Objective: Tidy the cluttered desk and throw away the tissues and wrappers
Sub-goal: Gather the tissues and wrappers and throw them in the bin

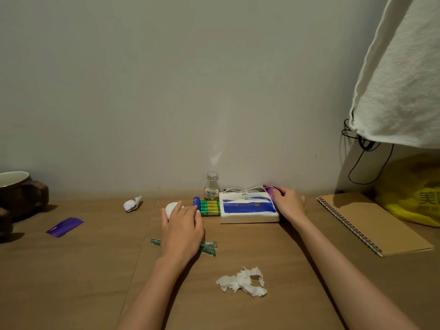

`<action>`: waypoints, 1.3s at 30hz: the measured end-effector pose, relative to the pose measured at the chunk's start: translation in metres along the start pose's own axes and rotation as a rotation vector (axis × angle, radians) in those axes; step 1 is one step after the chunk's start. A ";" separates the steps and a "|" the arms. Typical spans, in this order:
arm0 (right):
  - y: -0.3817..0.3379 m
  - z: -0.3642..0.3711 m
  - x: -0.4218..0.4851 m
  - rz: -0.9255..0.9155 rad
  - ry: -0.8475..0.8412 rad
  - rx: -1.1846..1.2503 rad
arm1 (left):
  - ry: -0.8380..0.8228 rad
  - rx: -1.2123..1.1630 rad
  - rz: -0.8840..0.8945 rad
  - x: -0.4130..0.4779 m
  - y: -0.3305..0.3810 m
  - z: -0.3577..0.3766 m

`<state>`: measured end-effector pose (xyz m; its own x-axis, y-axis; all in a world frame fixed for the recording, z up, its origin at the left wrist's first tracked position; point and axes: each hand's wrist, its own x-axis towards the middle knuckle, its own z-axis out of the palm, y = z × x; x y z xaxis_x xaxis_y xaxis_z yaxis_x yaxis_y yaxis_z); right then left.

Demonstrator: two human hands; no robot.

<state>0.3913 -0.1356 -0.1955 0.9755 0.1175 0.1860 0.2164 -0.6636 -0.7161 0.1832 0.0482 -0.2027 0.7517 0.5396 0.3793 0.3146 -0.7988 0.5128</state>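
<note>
A torn tissue (242, 282) lay crumpled on the near part of the desk (71, 270), between the two forearms, with bare wood all around it. The right hand (288, 203) was closed on a purple wrapper (270, 189) at the far right corner of a blue-and-white tissue pack (248, 209), whose printing was too small to read. The left hand (182, 228) lay spread, fingers loose, over a white ball, perhaps tissue (172, 208), beside a blue tube (196, 204) and green batteries (210, 207). A green wrapper (209, 249) lay under its wrist. Another purple wrapper (64, 226) and a small wad (132, 204) lay leftward. A notebook (373, 225) lay at the right, near a yellow bag (414, 194) with large Chinese characters.
</note>
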 end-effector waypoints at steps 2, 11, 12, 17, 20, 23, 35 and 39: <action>-0.003 -0.005 -0.007 -0.033 0.060 -0.097 | 0.004 -0.047 0.016 0.000 -0.001 -0.003; -0.060 -0.042 -0.092 -0.574 -0.217 0.057 | 0.144 -0.199 0.057 0.003 -0.008 -0.020; -0.065 -0.046 -0.107 -0.578 -0.372 0.075 | 0.165 -0.215 0.056 0.002 -0.010 -0.022; -0.064 -0.055 -0.159 -0.622 -0.792 -0.092 | 0.241 -0.168 0.068 -0.011 -0.016 -0.035; -0.055 -0.055 -0.168 -0.643 -0.817 -0.219 | 0.261 -0.154 0.095 -0.021 -0.014 -0.040; -0.048 -0.052 -0.171 -0.602 -0.741 -0.177 | 0.252 -0.127 0.130 -0.028 -0.017 -0.040; -0.052 -0.043 -0.165 -0.279 -0.328 0.429 | 0.267 -0.096 -0.099 -0.033 -0.072 -0.062; -0.059 -0.021 -0.159 -0.263 -0.233 0.428 | 0.249 -0.177 -0.199 -0.024 -0.098 -0.071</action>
<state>0.2225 -0.1305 -0.1691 0.8589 0.4311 0.2764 0.4030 -0.2359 -0.8843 0.0933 0.1326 -0.2073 0.5146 0.7453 0.4239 0.3185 -0.6252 0.7125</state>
